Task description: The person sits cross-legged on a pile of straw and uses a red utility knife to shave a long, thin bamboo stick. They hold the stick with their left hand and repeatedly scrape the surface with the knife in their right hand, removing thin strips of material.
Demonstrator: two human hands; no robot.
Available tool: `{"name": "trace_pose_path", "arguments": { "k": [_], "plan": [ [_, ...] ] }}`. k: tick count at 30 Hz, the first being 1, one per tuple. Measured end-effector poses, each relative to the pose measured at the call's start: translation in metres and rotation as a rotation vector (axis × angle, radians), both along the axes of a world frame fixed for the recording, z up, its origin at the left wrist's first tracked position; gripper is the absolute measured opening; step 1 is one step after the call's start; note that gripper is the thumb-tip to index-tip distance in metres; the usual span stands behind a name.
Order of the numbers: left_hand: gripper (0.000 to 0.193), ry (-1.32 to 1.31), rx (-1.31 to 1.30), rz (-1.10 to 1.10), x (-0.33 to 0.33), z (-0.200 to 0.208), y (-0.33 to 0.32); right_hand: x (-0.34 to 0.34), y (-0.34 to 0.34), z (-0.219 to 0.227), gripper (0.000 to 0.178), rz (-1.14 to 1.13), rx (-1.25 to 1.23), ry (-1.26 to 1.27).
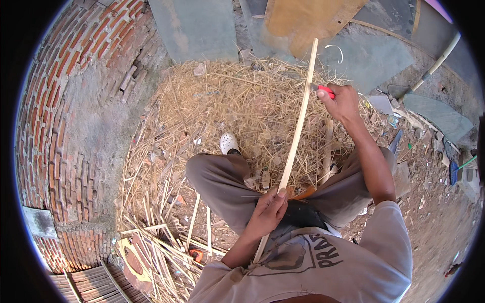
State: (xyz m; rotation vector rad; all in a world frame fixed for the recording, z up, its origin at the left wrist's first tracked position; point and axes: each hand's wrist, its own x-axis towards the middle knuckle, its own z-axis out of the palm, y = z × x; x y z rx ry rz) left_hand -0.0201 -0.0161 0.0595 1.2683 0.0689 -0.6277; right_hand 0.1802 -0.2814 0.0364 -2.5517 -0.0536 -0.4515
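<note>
A long, pale strip of split bamboo or wood (pixel 298 123) slants up and away from my waist. Near its lower end my left hand (pixel 269 209) is wrapped round it, close to my lap. My right hand (pixel 342 102) grips a red-handled knife (pixel 325 91), its blade against the strip's far part. Most of the blade is hidden where it meets the strip. A thin curled shaving (pixel 334 52) shows just beyond the right hand.
Shavings (pixel 227 101) cover the ground ahead of my crossed legs. At the lower left lies a heap of pale strips (pixel 166 252). A brick wall (pixel 60 141) rises on the left. Flat grey sheets (pixel 197 30) and a brown board (pixel 303 22) lie at the far side.
</note>
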Motion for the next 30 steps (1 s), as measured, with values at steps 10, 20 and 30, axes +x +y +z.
{"name": "trace_pose_path", "arguments": {
  "k": [10, 20, 30],
  "plan": [
    [0.044, -0.425, 0.351, 0.097, 0.003, 0.001, -0.004, -0.059, 0.053, -0.010, 0.069, 0.496, -0.121, -0.185],
    [0.055, -0.646, 0.669, 0.070, 0.010, 0.019, -0.010, -0.040, 0.049, -0.009, 0.068, 0.439, -0.109, -0.273],
    [0.054, -0.533, 0.685, -0.045, 0.002, 0.024, -0.011, 0.006, 0.023, -0.005, 0.077, -0.013, -0.050, 0.058]
  ]
}}
